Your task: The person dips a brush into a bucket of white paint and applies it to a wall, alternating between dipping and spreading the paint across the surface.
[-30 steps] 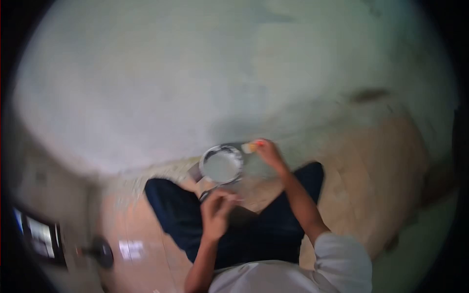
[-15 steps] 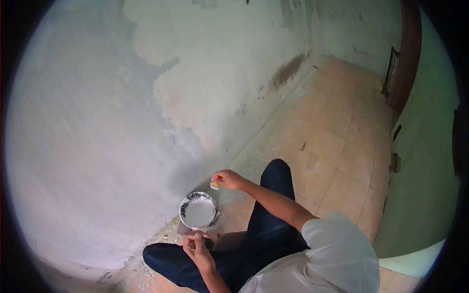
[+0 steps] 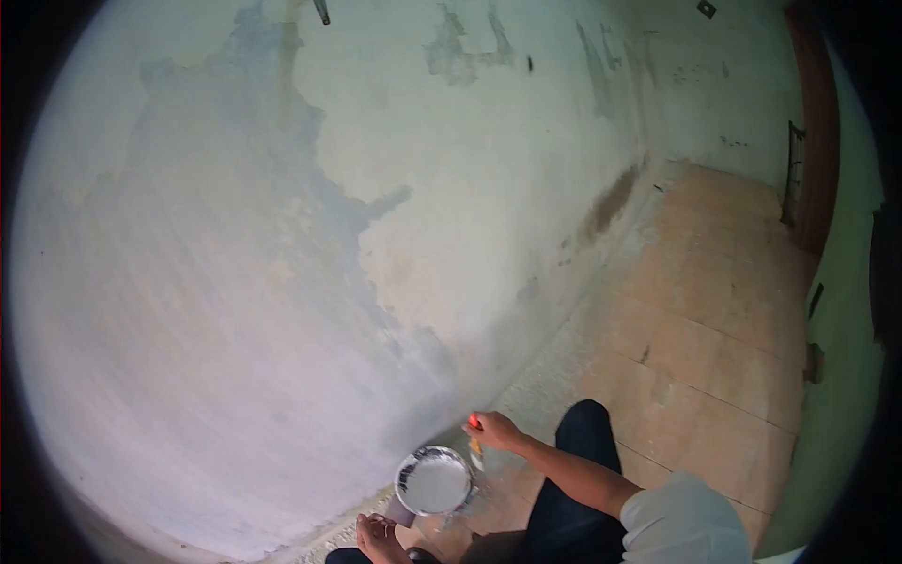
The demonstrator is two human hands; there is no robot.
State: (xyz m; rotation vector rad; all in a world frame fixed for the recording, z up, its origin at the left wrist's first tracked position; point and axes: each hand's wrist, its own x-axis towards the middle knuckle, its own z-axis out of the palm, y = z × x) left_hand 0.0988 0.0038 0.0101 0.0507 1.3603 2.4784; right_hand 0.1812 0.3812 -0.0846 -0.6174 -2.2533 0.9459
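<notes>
The right hand (image 3: 496, 430) is clenched around a small red-handled paintbrush (image 3: 476, 449). The brush sits just at the 3 o'clock edge of the round metal tin of white paint (image 3: 434, 483), which stands on the tan tiled floor (image 3: 714, 357) close against the patchy grey-white plastered wall (image 3: 282, 282).

The left hand (image 3: 381, 538) lies at the tin's 7 o'clock side, fingers curled. Whether it grips the tin or only rests beside it I cannot tell, since the frame edge cuts it off.

The likely trouble is a drip. The bristles seem to hang beside the rim rather than over the paint, so a loaded brush would probably shed onto the floor or onto the dark trouser leg (image 3: 587, 425) at 4 o'clock. A knock from either hand could also tip the tin, as both are crowded round it.

The brush's long axis runs nearly upright in the view. The red handle end points to 12 o'clock and the pale bristles to 6 o'clock, leaning slightly toward the tin.
</notes>
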